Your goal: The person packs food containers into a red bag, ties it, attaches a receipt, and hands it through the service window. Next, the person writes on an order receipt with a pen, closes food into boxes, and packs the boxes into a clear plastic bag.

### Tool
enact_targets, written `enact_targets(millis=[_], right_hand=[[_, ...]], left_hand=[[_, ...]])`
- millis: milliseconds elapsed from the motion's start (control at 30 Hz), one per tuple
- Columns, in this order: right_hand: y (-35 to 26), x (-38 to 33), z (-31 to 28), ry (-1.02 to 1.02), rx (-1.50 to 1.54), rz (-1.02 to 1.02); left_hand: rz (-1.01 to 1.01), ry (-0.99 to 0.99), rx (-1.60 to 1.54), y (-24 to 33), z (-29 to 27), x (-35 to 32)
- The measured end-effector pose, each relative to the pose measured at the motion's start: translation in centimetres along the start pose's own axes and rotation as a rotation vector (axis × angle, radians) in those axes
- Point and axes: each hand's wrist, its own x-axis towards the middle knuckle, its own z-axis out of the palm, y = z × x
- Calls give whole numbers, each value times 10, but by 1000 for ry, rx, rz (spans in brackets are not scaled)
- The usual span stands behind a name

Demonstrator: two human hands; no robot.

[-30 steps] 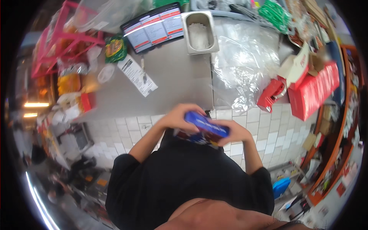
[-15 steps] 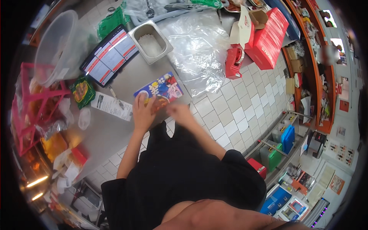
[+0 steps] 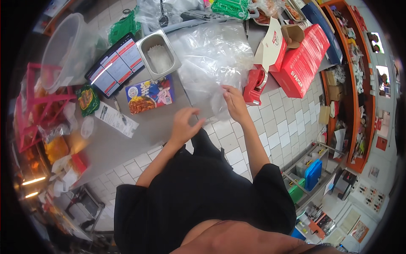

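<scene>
Right hand point(image 3: 235, 103) at the near edge of the clear plastic bag point(image 3: 213, 57), fingers point(image 3: 227, 90) pinching a fold of the film at its lower corner. Bag spread flat on the grey table point(image 3: 127, 144), crumpled and glossy, reaching from the metal tub point(image 3: 158, 55) across to the red tape dispenser point(image 3: 255, 84). Left hand point(image 3: 182, 125) hovering just above the table edge, fingers point(image 3: 192, 111) loosely spread and curled, holding nothing, close to the bag's near corner but apart from it. Colourful food box point(image 3: 150, 94) lying flat on the table to the left of both hands, just below the metal tub (picture side up, untouched). Tablet with lit screen point(image 3: 113, 64) beside the tub, further left. White paper slip point(image 3: 116, 120) below the food box, near a green snack packet point(image 3: 87, 98). Red cartons point(image 3: 301, 63) stacked at the right end of the table, just beyond the tape dispenser. White tiled floor point(image 3: 237, 139) below the table edge.
</scene>
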Motion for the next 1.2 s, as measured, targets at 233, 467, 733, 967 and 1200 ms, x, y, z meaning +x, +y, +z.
enact_targets(millis=[233, 467, 733, 967, 1200], right_hand=[[-41, 19, -54, -34, 935, 444], [-14, 51, -103, 288, 971, 270], [-41, 28, -262, 485, 1499, -288], [-67, 11, -284, 221, 1725, -394], [-46, 24, -242, 166, 1538, -462]], left_hand=[[-296, -147, -440, 29, 46, 51], [201, -92, 385, -23, 88, 66], [482, -175, 789, -78, 99, 128], [670, -153, 342, -65, 74, 208], [540, 212, 660, -22, 32, 273]])
